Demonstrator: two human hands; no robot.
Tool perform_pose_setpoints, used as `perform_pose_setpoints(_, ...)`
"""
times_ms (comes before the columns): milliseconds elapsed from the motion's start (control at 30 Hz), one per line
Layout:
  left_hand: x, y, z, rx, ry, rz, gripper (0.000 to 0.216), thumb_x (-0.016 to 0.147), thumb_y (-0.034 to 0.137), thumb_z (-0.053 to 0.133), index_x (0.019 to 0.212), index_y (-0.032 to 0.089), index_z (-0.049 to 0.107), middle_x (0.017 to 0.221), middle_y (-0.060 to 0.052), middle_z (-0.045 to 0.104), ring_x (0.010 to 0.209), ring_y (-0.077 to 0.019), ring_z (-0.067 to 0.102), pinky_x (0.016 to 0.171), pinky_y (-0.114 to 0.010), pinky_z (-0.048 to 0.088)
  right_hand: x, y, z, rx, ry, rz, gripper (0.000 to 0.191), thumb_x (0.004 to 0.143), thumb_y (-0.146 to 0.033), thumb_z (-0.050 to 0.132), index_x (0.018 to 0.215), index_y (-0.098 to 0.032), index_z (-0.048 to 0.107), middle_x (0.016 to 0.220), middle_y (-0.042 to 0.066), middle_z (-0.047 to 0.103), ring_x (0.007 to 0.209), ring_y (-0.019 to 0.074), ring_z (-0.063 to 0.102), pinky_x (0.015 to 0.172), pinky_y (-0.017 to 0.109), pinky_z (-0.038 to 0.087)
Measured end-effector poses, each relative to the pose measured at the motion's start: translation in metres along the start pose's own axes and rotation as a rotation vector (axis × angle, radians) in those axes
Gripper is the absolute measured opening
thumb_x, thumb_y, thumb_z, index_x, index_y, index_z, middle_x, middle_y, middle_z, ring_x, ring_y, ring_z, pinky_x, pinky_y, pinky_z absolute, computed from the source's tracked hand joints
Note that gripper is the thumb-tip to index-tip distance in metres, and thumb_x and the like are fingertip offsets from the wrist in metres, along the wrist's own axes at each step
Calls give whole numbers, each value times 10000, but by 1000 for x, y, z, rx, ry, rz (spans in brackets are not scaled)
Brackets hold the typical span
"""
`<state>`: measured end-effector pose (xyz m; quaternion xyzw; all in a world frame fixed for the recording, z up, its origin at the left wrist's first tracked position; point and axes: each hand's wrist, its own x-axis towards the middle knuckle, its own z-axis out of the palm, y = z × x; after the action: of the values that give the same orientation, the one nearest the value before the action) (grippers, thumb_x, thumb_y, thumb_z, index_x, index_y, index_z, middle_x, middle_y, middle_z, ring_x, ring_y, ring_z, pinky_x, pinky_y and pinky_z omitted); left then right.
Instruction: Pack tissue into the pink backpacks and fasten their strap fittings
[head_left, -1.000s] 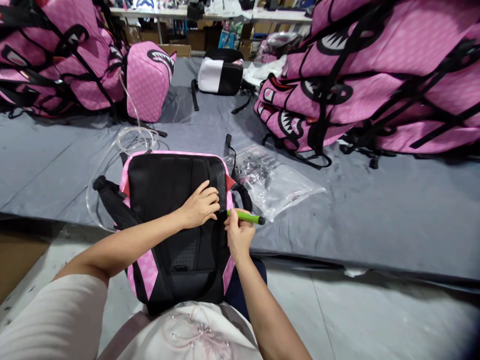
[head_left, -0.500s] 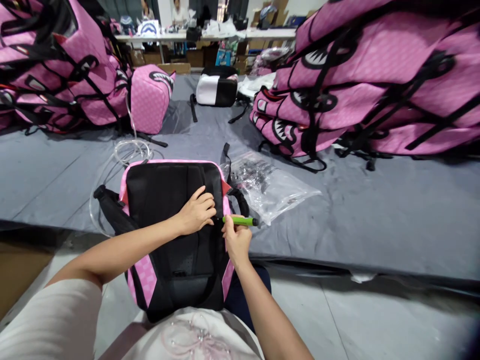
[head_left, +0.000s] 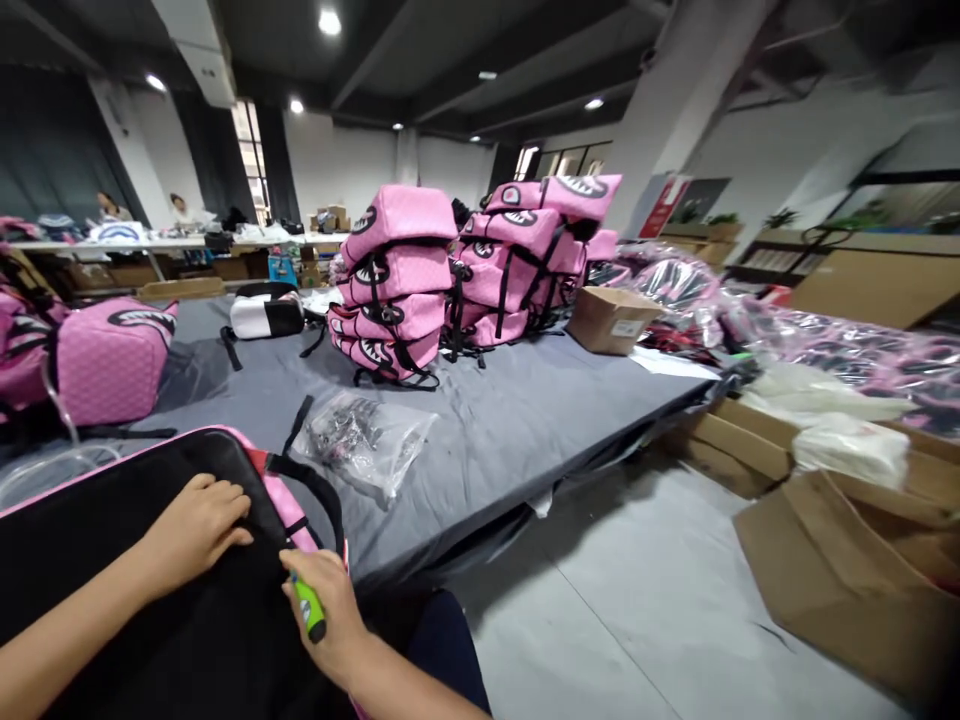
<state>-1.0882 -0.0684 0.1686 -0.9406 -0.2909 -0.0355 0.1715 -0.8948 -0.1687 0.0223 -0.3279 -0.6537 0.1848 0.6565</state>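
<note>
A black and pink backpack lies in front of me at the lower left, its black back panel facing up. My left hand rests on that panel near its right side, fingers loosely bent and thumb apart, holding nothing I can see. Close by, my right hand is closed around a green marker-like stick with a black end, beside the bag's pink edge. Where the stick's far tip sits is hidden by the fingers. A black strap loops out from the bag just above my right hand.
A clear plastic bag with dark pieces lies on the grey-covered table. Stacked pink backpacks stand behind it. A small carton sits farther right. Open cardboard boxes occupy the floor at right. Two people are far behind.
My view has swung right and up, bringing the boxes and ceiling into sight. The green stick now points down toward me instead of sideways. Both hands stay at the backpack's right side.
</note>
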Motion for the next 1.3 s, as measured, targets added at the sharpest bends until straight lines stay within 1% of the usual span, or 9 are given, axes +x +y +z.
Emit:
perform_pose_setpoints(233, -20, 59, -84, -84, 9, -232, 348, 921, 505, 484, 816, 224, 659, 822, -33, 692, 741, -238, 628, 746, -382, 405, 54, -42, -43, 25, -34, -200, 320, 946, -206, 553, 1261, -257, 574, 1042, 30, 722, 957, 164, 685, 867, 303, 521)
perform_pose_setpoints(333, -14, 81, -100, -90, 49, -311, 365, 912, 506, 463, 791, 219, 653, 785, -36, 699, 721, -258, 640, 716, -387, 419, 76, -54, -47, -73, -61, -303, 324, 933, -215, 556, 1252, -265, 569, 1018, 27, 719, 922, 174, 675, 866, 330, 520)
perform_pose_setpoints(467, 12, 84, -79, -48, 21, -530, 287, 915, 376, 478, 789, 192, 659, 830, -68, 729, 787, -285, 681, 692, -369, 430, 105, -33, -38, -116, -80, -434, 310, 954, -230, 511, 1254, -248, 586, 1080, 65, 705, 1005, 200, 653, 900, 365, 525)
perform_pose_setpoints(567, 14, 87, -50, -259, -55, -655, 190, 878, 336, 573, 869, 203, 708, 908, -52, 757, 829, -249, 708, 682, -315, 471, 104, -17, -23, -50, -98, -306, 340, 952, -181, 505, 1275, -255, 579, 1138, 57, 698, 1036, 189, 657, 910, 348, 536)
perform_pose_setpoints(733, -15, 79, -33, -368, -53, -453, 155, 916, 227, 569, 947, 204, 718, 965, -44, 754, 931, -199, 699, 804, -289, 506, 72, 6, -5, -126, -99, -314, 325, 908, -147, 583, 1218, -241, 613, 1074, 67, 715, 978, 227, 681, 866, 381, 553)
perform_pose_setpoints(867, -39, 55, -40, -33, 166, -475, 580, 852, 253, 703, 1394, 210, 499, 1490, -166, 459, 1364, -310, 433, 1078, -474, 368, 66, 20, 5, -63, -19, -299, 368, 901, -171, 593, 1263, -231, 585, 989, 73, 725, 886, 247, 696, 835, 420, 557)
perform_pose_setpoints(967, -37, 39, -40, -68, 2, -471, 888, 753, 382, 808, 1492, 204, 348, 1547, -189, 359, 1389, -341, 379, 1070, -494, 373, 61, 13, 14, -64, -60, -392, 424, 875, -136, 623, 1287, -228, 577, 964, 69, 731, 846, 240, 698, 794, 399, 555)
perform_pose_setpoints(1167, 0, 6, -10, -174, -340, -561, 690, 753, 426, 783, 1346, 200, 513, 1284, -135, 599, 1173, -309, 549, 908, -410, 468, 24, -10, 22, -113, -167, -284, 351, 904, -113, 582, 1240, -215, 577, 947, 82, 712, 836, 232, 675, 777, 418, 543)
perform_pose_setpoints(1300, 7, 2, 13, -106, -328, -531, 880, 741, 422, 793, 1473, 189, 364, 1387, -181, 529, 1233, -341, 516, 980, -454, 421, 15, 2, 14, -98, -178, -219, 377, 902, -95, 579, 1254, -225, 555, 1049, 88, 708, 980, 232, 668, 897, 464, 549)
